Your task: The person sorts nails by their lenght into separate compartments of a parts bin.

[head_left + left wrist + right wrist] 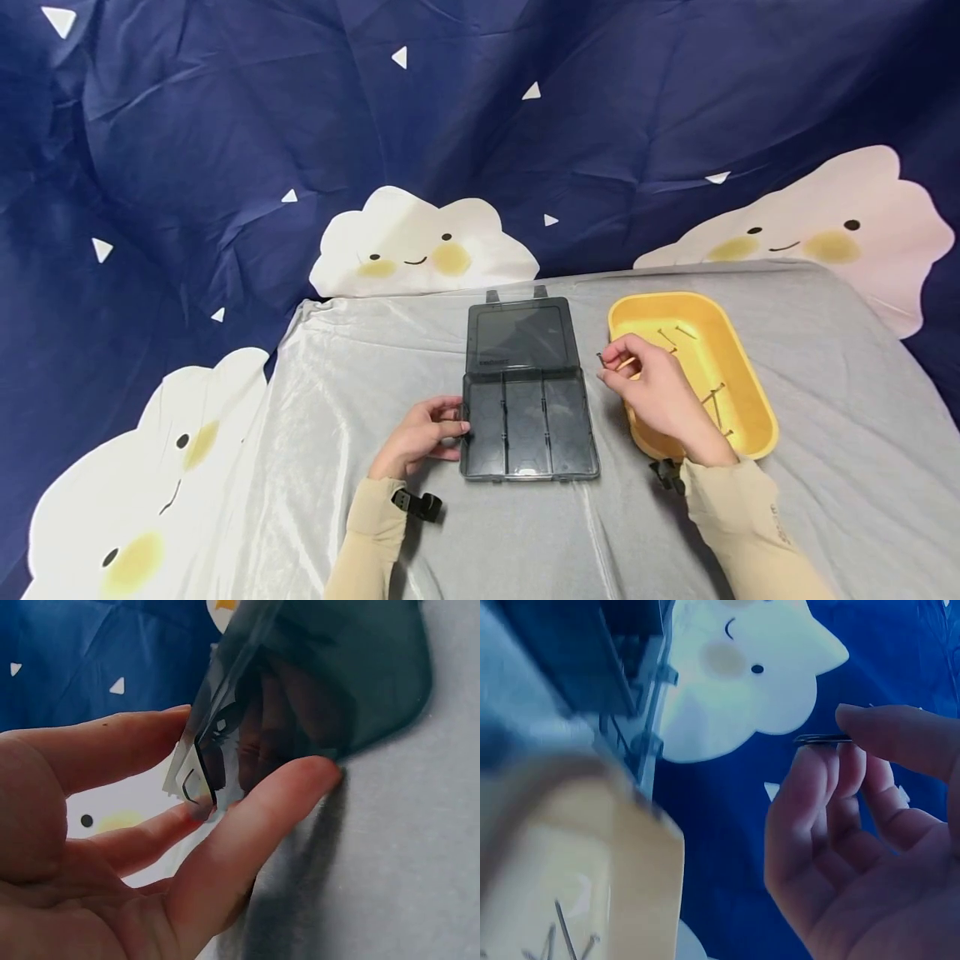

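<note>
A dark see-through plastic organizer box (525, 429) lies with its lid (522, 335) folded back, showing three long compartments with nothing in them. My left hand (422, 435) grips its left edge, and in the left wrist view the thumb presses one face with fingers behind. Between thumb and fingertips my right hand (654, 385) pinches a thin dark metal screw (601, 360), seen edge-on as a slim screw (821, 739) in the right wrist view. That hand hovers over the left rim of a yellow tray (738, 358), where several loose screws (716, 402) lie scattered.
A grey velvety cloth (360, 358) covers the table. Behind it hangs a dark blue curtain (585, 150) with white clouds and triangles. The tray stands a short gap to the right of the box. Black straps circle both wrists.
</note>
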`<action>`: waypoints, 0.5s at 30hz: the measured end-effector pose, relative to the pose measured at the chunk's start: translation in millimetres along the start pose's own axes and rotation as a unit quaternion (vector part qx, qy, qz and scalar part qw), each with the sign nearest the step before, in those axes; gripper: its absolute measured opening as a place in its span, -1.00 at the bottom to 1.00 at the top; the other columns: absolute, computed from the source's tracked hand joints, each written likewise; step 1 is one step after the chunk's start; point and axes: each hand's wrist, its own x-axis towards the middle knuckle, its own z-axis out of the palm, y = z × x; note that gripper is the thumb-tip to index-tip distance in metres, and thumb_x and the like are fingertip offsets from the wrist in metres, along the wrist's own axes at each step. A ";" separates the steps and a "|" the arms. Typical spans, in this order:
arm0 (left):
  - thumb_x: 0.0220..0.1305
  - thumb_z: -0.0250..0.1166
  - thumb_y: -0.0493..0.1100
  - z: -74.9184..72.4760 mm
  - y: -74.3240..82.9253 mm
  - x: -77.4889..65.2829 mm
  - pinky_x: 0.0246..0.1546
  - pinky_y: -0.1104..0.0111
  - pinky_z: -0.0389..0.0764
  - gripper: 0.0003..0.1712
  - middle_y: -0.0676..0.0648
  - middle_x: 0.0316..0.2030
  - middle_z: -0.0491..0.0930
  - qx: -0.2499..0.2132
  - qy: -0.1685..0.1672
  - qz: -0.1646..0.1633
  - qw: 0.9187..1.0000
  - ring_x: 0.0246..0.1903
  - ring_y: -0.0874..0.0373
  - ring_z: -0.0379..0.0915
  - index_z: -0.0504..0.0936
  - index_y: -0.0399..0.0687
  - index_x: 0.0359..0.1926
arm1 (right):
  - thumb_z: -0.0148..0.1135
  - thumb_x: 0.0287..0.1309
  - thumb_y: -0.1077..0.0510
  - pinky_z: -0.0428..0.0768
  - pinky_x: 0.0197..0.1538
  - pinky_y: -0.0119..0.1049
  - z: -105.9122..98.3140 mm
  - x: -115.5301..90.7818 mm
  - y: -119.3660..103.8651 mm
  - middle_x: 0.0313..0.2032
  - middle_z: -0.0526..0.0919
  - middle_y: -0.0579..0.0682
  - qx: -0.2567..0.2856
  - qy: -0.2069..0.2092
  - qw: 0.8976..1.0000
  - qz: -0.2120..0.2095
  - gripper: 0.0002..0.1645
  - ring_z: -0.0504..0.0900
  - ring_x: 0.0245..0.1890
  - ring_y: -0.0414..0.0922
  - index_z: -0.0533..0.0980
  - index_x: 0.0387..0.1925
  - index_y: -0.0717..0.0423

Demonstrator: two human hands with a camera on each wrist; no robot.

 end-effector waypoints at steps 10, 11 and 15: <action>0.19 0.27 -0.43 -2.8 4.0 1.4 -0.51 0.35 0.76 -0.24 -0.20 -0.07 0.41 -0.004 -0.027 -0.002 1.000 -0.34 0.15 0.54 0.22 -0.23 0.40 | 0.29 0.07 0.33 0.52 -0.37 -0.55 33.5 9.5 -6.9 -0.41 0.60 0.01 0.012 -0.023 1.000 -0.012 -0.88 0.50 -0.45 -0.21 0.53 -0.31 0.22; 0.19 0.26 -0.43 -3.0 3.7 1.4 -0.52 0.35 0.76 -0.24 -0.21 -0.05 0.41 -0.004 -0.028 -0.001 1.000 -0.34 0.15 0.54 0.22 -0.22 0.40 | 0.29 0.06 0.33 0.53 -0.37 -0.55 37.2 10.7 -6.6 -0.42 0.60 0.00 0.010 -0.026 0.999 -0.016 -0.88 0.51 -0.46 -0.22 0.53 -0.32 0.20; 0.20 0.26 -0.42 -3.6 2.3 1.5 -0.51 0.36 0.75 -0.24 -0.23 -0.02 0.39 -0.006 -0.030 -0.002 1.000 -0.33 0.15 0.54 0.21 -0.20 0.41 | 0.29 0.04 0.32 0.51 -0.39 -0.52 50.9 14.5 -5.8 -0.45 0.60 -0.03 0.003 -0.044 0.999 -0.025 -0.90 0.50 -0.48 -0.22 0.55 -0.34 0.18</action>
